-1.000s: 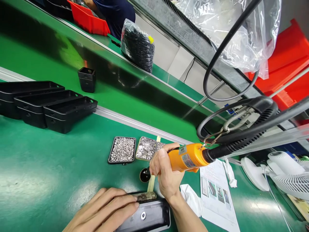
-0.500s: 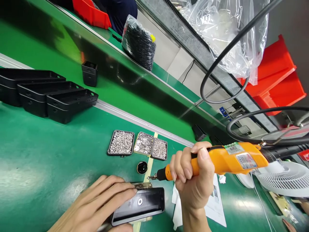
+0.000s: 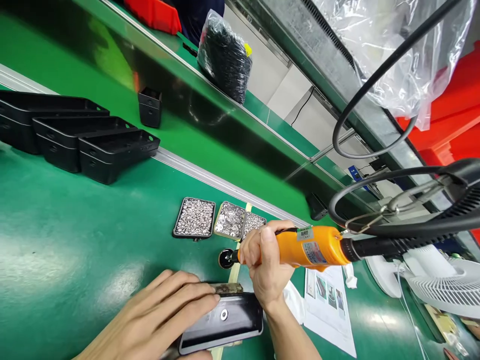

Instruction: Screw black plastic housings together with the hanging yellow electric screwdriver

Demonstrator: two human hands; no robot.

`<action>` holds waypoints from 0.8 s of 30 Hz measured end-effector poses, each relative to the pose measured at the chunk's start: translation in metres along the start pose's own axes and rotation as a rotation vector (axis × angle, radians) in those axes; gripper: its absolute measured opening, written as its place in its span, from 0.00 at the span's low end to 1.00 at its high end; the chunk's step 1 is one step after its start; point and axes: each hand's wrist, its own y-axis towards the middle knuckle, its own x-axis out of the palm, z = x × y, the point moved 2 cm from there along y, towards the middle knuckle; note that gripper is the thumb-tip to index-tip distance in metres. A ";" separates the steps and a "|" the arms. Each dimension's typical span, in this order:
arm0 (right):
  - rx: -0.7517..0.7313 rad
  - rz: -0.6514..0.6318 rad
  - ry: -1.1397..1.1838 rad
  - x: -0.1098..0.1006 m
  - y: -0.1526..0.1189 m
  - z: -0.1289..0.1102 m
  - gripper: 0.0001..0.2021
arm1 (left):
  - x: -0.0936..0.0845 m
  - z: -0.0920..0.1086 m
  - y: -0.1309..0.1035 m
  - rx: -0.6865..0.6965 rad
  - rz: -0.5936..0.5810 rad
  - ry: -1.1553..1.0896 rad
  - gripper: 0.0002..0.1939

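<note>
My left hand (image 3: 157, 317) grips the near end of a black plastic housing (image 3: 240, 327), fingers across its upper rim and the thumb partly hidden below. A silver washer (image 3: 224, 314) lies on the housing's inner floor. Behind it, a worn block (image 3: 228, 288) shows under the edge. My right hand (image 3: 264, 260) is wrapped round an orange electric screwdriver (image 3: 315, 246), held nearly level with its bit pointing left. The bit's tip is at the mouth of a small round pot (image 3: 225, 258) with dark, glossy contents; whether it touches them I cannot tell.
Trays of screws (image 3: 195, 217) and washers (image 3: 230, 220) stand behind the pot, with a third tray partly covered by my right hand. Black housings (image 3: 116, 152) line the left. A cable (image 3: 337, 130) loops overhead. Printed sheets (image 3: 330, 310) and a white fan (image 3: 442, 280) are at right.
My right hand has moved the screwdriver left and slightly up, bringing its bit from beside the housing to the round pot. My left hand keeps its hold; the view has shifted slightly.
</note>
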 end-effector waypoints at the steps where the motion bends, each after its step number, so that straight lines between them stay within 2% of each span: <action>1: 0.010 -0.003 -0.009 0.001 0.001 0.000 0.17 | 0.000 0.000 0.000 -0.001 0.000 0.002 0.23; 6: 0.057 -0.031 -0.034 0.002 0.001 0.004 0.20 | -0.001 0.001 -0.002 0.022 -0.007 0.008 0.23; 12: 0.088 -0.044 -0.030 0.001 -0.002 0.006 0.19 | 0.000 0.002 -0.003 -0.025 0.024 0.018 0.22; 18: 0.079 -0.054 -0.025 0.001 -0.003 0.007 0.18 | 0.001 0.007 -0.001 -0.078 0.034 0.008 0.20; 24: 0.075 -0.050 -0.012 0.001 -0.003 0.007 0.17 | 0.000 0.006 0.001 -0.063 0.020 -0.003 0.20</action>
